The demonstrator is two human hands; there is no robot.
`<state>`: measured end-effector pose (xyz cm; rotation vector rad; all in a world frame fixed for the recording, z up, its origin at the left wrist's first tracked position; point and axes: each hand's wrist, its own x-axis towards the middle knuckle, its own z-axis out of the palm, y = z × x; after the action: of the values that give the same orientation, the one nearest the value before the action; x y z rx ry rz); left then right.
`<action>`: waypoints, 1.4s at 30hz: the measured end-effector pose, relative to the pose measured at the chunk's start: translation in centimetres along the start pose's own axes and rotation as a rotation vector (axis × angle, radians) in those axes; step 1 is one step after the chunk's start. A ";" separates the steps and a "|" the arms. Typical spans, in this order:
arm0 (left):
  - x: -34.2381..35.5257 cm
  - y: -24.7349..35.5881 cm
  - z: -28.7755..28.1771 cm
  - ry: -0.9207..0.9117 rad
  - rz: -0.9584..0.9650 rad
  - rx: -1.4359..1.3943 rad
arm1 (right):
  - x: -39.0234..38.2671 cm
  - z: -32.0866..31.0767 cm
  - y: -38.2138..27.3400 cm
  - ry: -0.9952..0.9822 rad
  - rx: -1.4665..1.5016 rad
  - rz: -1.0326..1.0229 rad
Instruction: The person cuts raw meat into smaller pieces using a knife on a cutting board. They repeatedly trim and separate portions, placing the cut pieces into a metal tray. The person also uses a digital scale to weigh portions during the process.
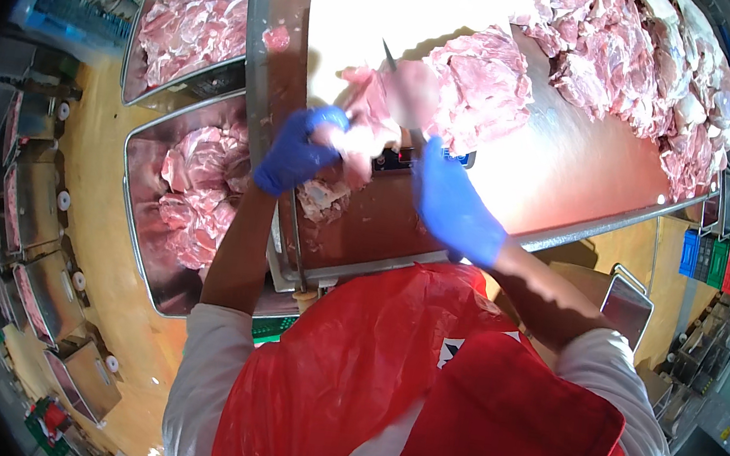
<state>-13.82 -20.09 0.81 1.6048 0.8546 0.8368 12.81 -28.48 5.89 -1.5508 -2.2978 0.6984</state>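
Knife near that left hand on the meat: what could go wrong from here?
1. The knife blade points up the white cutting board, close to the left hand gripping the raw meat piece; a slip could nick those fingers.
2. The right hand looks motion-blurred, so the cut may be hard to control.
3. Scraps near the table edge could drop.

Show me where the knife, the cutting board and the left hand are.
knife (pixel 389 54), head view, on the blade tip.
cutting board (pixel 354 22), head view, on its bare white part.
left hand (pixel 297 151), head view, on the back of the blue glove.
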 end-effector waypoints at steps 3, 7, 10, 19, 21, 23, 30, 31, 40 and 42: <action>-0.5 -0.1 0.1 -0.267 -0.078 -0.031 | 4.9 0.8 -0.1 0.204 -0.008 -0.009; -2.4 0.8 1.9 -0.056 -0.186 -0.310 | 5.6 0.8 0.2 0.223 0.096 0.169; -2.1 0.8 2.3 -0.022 -0.183 -0.293 | 4.7 0.2 -1.7 0.182 0.129 0.279; -0.4 1.0 0.5 0.353 -0.098 -0.579 | -1.9 4.4 -0.8 -0.092 -0.211 0.217; -0.6 1.4 -0.8 0.311 -0.052 -0.552 | -0.5 3.2 -0.8 -0.150 -0.105 0.229; -1.1 -3.5 -6.1 0.345 0.024 -0.475 | 2.0 4.6 1.4 -0.029 -0.274 -0.045; 7.9 8.3 -24.0 0.866 0.288 -0.345 | 0.1 -1.7 -1.9 0.271 0.127 0.096; 8.7 7.3 -30.8 0.841 0.138 -0.360 | -1.1 -4.4 -2.1 0.330 0.097 0.057; 10.9 5.4 -35.2 0.754 0.077 0.666 | -10.4 -14.4 10.7 0.765 0.609 0.676; 11.8 6.7 -28.9 0.662 0.218 0.662 | -10.5 -14.4 11.3 0.805 0.632 0.653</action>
<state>-32.24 2.75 13.34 2.0424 1.5610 1.3766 32.68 -31.39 12.34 -1.7753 -0.8788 0.6651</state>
